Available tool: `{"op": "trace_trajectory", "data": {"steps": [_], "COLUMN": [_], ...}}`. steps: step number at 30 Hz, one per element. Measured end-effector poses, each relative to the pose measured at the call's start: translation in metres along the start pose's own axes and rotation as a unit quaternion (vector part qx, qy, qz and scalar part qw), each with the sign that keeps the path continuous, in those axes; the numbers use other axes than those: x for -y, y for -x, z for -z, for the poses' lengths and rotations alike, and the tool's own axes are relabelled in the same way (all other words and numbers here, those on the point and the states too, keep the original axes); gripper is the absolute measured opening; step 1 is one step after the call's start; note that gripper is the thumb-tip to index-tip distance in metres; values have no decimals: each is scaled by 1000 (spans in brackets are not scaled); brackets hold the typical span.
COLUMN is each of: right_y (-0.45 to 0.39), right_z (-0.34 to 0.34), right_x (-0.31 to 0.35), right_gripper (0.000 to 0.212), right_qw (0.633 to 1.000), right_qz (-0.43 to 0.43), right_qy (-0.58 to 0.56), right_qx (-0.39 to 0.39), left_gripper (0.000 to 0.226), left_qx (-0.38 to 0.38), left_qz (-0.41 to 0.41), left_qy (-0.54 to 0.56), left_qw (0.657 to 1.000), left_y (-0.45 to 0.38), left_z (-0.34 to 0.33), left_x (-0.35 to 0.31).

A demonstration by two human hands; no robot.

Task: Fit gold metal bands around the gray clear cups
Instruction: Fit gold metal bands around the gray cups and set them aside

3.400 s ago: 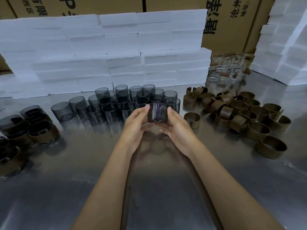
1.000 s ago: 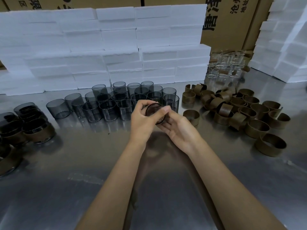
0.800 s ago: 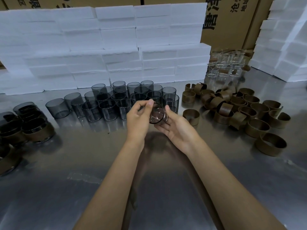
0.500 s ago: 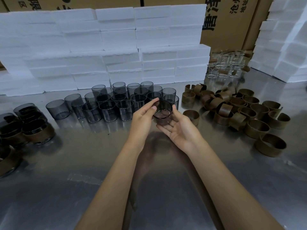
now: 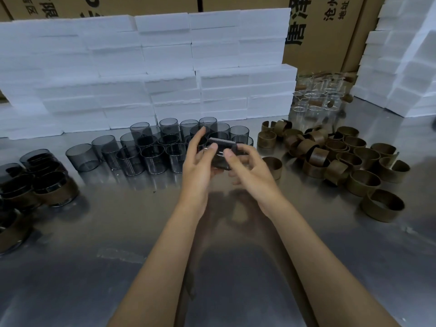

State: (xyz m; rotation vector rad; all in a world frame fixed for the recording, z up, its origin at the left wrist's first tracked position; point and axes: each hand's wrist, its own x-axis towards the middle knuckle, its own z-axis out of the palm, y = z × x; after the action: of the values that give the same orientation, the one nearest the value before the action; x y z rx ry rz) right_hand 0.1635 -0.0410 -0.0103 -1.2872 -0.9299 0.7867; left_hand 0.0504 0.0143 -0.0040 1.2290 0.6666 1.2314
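Fingers [image 5: 213,147] of both hands are curled round one smoky gray cup [image 5: 221,154], held above the reflective steel surface [image 5: 212,267]: it is pinched by the left hand [image 5: 198,171] from the left and by the right hand [image 5: 250,171] from the right. Whether a band is on it cannot be told. Behind, smooth cylindrical gray cups [image 5: 153,149] are clustered upright. To the right, split gold bands [image 5: 342,159] of dull metal are heaped. At far left, banded cups [image 5: 54,187] are grouped. White foam blocks [image 5: 165,67] are stacked at the back.
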Motion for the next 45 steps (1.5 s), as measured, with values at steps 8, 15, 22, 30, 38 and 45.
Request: {"op": "trace_trajectory", "data": {"steps": [8,15,22,30,38,45], "right_y": [0,-4,-3,-16,-14,-14], "right_z": [-2,0,5,59,59,56], "right_x": [-7,-8,-3,1,-1,0], "right_gripper": [48,18,32,49,46,9], "right_qw": [987,986,984,911,929,932], "right_qz": [102,103,81,67,-4,10], "right_qy": [126,125,155,376,351,345], "right_qx": [12,-26,-29,-154,-119,-109], "left_gripper": [32,40,46,23,24,12], "left_qx": [33,86,72,44,55,31], "left_qz": [180,186,156,187,199,206], "left_qy": [151,103,63,105,105,120], "left_qw": [972,973,983,976,973,971], "left_y": [0,1,0,0,0,-2], "left_z": [0,2,2,9,13,12], "left_x": [5,9,6,3,2,2]}}
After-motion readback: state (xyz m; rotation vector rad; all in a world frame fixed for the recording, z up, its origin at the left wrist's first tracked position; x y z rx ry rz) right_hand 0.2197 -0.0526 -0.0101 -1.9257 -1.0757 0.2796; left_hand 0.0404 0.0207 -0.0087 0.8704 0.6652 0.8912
